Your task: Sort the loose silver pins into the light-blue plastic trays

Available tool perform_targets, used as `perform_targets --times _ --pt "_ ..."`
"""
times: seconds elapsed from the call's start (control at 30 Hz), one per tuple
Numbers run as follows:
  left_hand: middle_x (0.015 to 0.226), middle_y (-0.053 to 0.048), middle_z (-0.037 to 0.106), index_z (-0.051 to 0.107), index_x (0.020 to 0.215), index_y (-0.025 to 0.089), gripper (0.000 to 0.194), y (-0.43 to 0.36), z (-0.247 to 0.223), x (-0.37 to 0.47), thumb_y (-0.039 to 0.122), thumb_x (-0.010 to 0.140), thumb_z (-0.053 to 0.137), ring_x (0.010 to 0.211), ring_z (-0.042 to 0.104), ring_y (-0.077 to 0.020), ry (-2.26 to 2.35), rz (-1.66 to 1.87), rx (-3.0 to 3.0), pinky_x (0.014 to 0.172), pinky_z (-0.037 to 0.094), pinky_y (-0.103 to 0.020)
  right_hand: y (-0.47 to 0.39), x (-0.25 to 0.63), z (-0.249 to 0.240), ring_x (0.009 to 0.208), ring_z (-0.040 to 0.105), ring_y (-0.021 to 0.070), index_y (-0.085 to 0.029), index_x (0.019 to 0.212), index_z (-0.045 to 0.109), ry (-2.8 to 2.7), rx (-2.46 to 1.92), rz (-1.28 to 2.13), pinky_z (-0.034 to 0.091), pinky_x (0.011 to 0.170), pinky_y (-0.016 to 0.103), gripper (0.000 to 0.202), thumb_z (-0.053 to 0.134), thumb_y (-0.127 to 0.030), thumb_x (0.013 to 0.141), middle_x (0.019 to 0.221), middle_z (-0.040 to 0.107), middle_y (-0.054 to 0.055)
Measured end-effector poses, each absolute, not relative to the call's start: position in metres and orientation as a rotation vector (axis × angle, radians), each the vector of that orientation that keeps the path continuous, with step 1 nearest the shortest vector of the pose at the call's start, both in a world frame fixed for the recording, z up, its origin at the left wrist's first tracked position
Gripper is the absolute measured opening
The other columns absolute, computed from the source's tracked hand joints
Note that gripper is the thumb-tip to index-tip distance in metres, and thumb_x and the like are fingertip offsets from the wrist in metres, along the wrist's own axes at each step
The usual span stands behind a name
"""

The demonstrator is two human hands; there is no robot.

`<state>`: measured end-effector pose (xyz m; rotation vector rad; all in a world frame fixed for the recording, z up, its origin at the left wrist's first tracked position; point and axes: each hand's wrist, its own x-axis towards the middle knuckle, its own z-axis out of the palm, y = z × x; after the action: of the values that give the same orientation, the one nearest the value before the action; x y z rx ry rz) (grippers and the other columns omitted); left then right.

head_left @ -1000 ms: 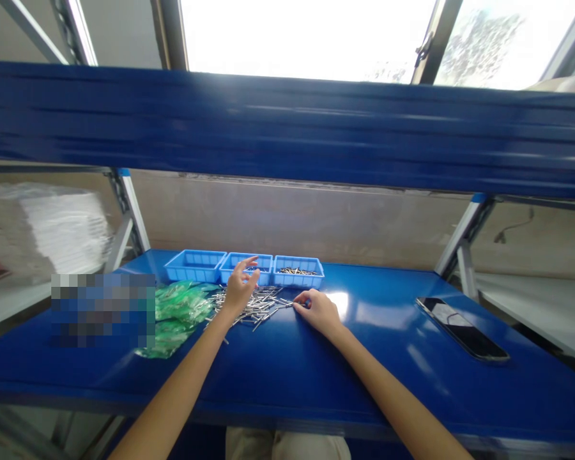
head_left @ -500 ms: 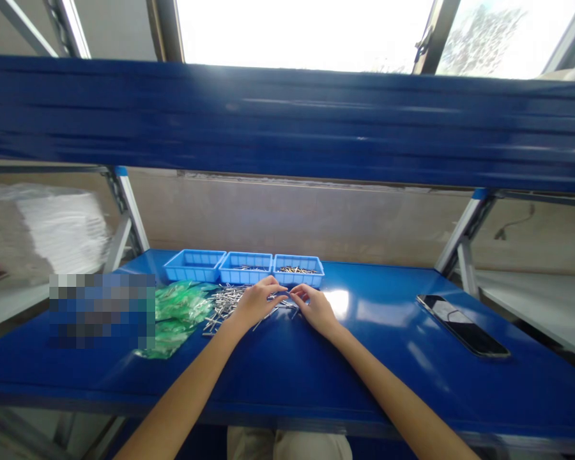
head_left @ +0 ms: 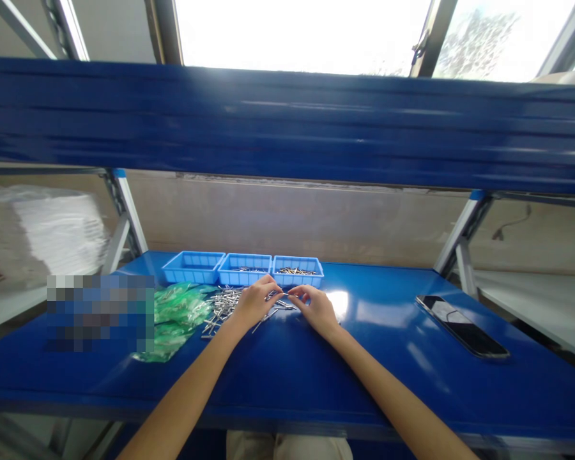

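My left hand (head_left: pixel 255 305) and my right hand (head_left: pixel 317 311) meet fingertip to fingertip above the blue tabletop. Each hand pinches thumb against forefinger, and a thin metal pin (head_left: pixel 285 294) seems to span the small gap between them; most of it is hidden by the fingers. Under and beside my left hand lies a loose pile of silvery metal pins (head_left: pixel 224 306), and a few stray ones reach toward my right hand. Just behind the hands stand a middle blue bin (head_left: pixel 244 278) with some pins in it and a right blue bin (head_left: pixel 298 280) holding darker and brassy pins.
A third blue bin (head_left: pixel 191 276) stands at the left of the row. Green plastic bags (head_left: pixel 177 316) lie left of the pile, beside a blurred-out patch. A phone (head_left: pixel 462 327) rests on the right. A blue shelf beam (head_left: pixel 287 124) crosses above the table (head_left: pixel 287 383).
The fingertips have shifted slightly, with the left thumb and fingers drawing a little closer together. Both hands stay in nearly the same place; the view has moved very slightly.
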<state>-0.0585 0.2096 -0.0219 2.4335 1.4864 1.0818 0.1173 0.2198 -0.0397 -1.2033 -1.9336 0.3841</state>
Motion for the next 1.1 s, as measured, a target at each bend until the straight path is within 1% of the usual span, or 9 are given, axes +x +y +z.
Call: perform_targets --times 0.1,0.23,0.3,0.43,0.57,0.67,0.8,0.93,1.1 --pt "0.087 -0.003 0.059 0.065 0.080 0.020 0.022 0.210 -0.021 -0.060 0.035 0.080 0.049 0.071 0.056 -0.0139 1.494 1.109 2.412 0.060 0.041 -0.024 0.220 0.118 -0.039 0.064 0.057 0.0135 -0.026 0.085 0.067 -1.914 -1.210 0.355 0.040 0.058 0.024 0.017 0.056 -0.035 0.076 0.078 0.066 -0.001" --pt "0.086 -0.003 0.059 0.064 0.078 0.020 0.020 0.211 -0.022 -0.061 0.034 0.080 0.050 0.068 0.055 -0.0130 1.493 1.123 2.390 0.061 0.041 -0.025 0.219 0.120 -0.035 0.062 0.056 0.0141 -0.025 0.074 0.067 -1.890 -1.278 0.299 0.038 0.054 0.023 0.017 0.057 -0.038 0.075 0.072 0.065 -0.001" --pt "0.086 -0.003 0.059 0.064 0.079 0.020 0.020 0.211 -0.023 -0.061 0.034 0.079 0.050 0.065 0.054 -0.0126 1.498 1.106 2.393 0.061 0.041 -0.025 0.220 0.119 -0.034 0.061 0.056 0.0139 -0.024 0.073 0.067 -1.873 -1.284 0.302 0.038 0.053 0.023 0.016 0.058 -0.038 0.074 0.072 0.065 -0.001" --pt "0.086 -0.002 0.059 0.065 0.076 0.020 0.015 0.211 -0.028 -0.060 0.032 0.076 0.054 0.064 0.054 -0.0119 1.498 1.008 2.425 0.058 0.040 -0.024 0.220 0.116 -0.035 0.062 0.055 0.0126 -0.022 0.074 0.066 -1.860 -1.164 0.383 0.040 0.056 0.023 0.015 0.059 -0.035 0.074 0.073 0.063 0.000" --pt "0.084 -0.001 0.059 0.065 0.071 0.021 0.011 0.212 -0.032 -0.059 0.029 0.073 0.058 0.065 0.054 -0.0117 1.451 0.969 2.449 0.059 0.040 -0.024 0.220 0.113 -0.035 0.061 0.053 0.0114 -0.023 0.075 0.066 -1.910 -1.039 0.442 0.040 0.056 0.023 0.014 0.058 -0.035 0.075 0.074 0.061 0.000" --pt "0.083 -0.001 0.058 0.065 0.072 0.020 0.014 0.213 -0.029 -0.059 0.032 0.073 0.058 0.063 0.052 -0.0111 1.431 1.034 2.399 0.060 0.041 -0.024 0.221 0.116 -0.032 0.062 0.054 0.0116 -0.023 0.077 0.067 -1.894 -1.054 0.424 0.040 0.056 0.023 0.015 0.057 -0.034 0.076 0.076 0.061 0.001" --pt "0.078 -0.002 0.058 0.065 0.074 0.018 0.020 0.215 -0.023 -0.059 0.036 0.075 0.056 0.063 0.052 -0.0115 1.428 1.208 2.276 0.062 0.042 -0.025 0.225 0.123 -0.031 0.066 0.055 0.0131 -0.022 0.077 0.067 -1.885 -1.093 0.414 0.042 0.058 0.023 0.017 0.056 -0.034 0.077 0.079 0.062 0.002" --pt "0.077 -0.003 0.058 0.064 0.073 0.018 0.020 0.214 -0.019 -0.056 0.036 0.074 0.057 0.065 0.053 -0.0125 1.430 1.304 2.165 0.061 0.042 -0.025 0.224 0.124 -0.036 0.065 0.056 0.0132 -0.022 0.078 0.067 -1.991 -1.146 0.437 0.042 0.059 0.024 0.019 0.055 -0.037 0.077 0.078 0.063 0.002" --pt "0.078 -0.003 0.062 0.063 0.073 0.017 0.022 0.214 -0.016 -0.058 0.039 0.072 0.056 0.063 0.054 -0.0124 1.560 1.443 1.957 0.060 0.043 -0.025 0.219 0.128 -0.033 0.066 0.057 0.0140 -0.024 0.081 0.068 -2.120 -1.277 0.399 0.040 0.056 0.023 0.020 0.058 -0.039 0.074 0.077 0.066 0.001"
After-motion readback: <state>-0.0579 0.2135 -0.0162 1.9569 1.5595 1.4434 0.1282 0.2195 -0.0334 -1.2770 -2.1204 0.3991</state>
